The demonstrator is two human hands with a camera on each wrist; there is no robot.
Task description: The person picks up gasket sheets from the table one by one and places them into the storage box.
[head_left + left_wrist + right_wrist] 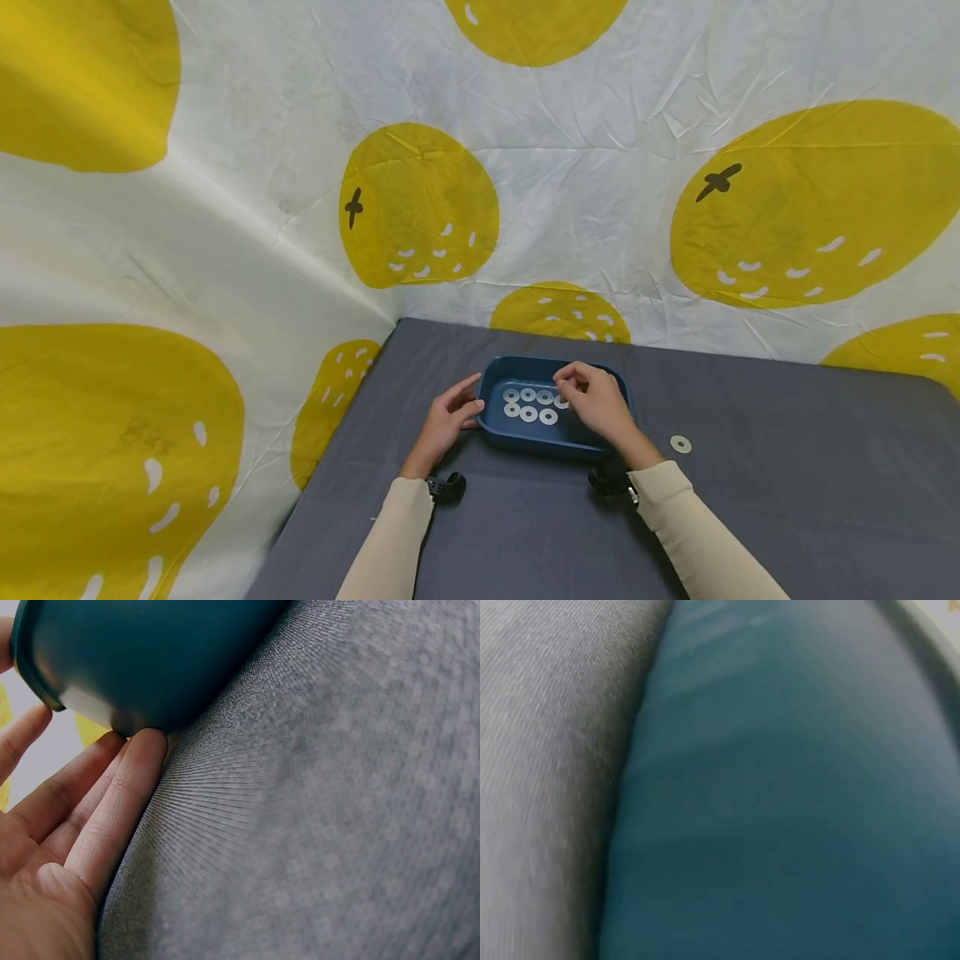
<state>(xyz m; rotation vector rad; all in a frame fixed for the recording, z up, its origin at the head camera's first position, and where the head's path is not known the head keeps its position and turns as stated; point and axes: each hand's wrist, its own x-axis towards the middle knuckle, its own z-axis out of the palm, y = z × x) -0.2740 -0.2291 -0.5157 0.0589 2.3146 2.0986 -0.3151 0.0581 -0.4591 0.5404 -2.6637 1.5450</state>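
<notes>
A blue rectangular tray (540, 443) stands on the cloth-covered table, with several flat metal washers (548, 416) lying in two rows on its floor. My left hand (447, 421) is at the tray's left end, its fingertips touching the outer wall. The left wrist view shows those fingers (112, 802) fairly straight against the tray's side. Over the tray's right half, my right hand (603, 407) has bent fingers, thumb and forefinger close together beside a partly covered washer (562, 402). Whether anything is between those fingertips is too small to tell. The right wrist view shows only the tray's outer wall (780, 787) and cloth.
One loose washer (681, 444) lies on the grey cloth (787, 483) to the right of the tray. A white curtain with yellow fruit shapes (570, 200) hangs behind the table and along its left side.
</notes>
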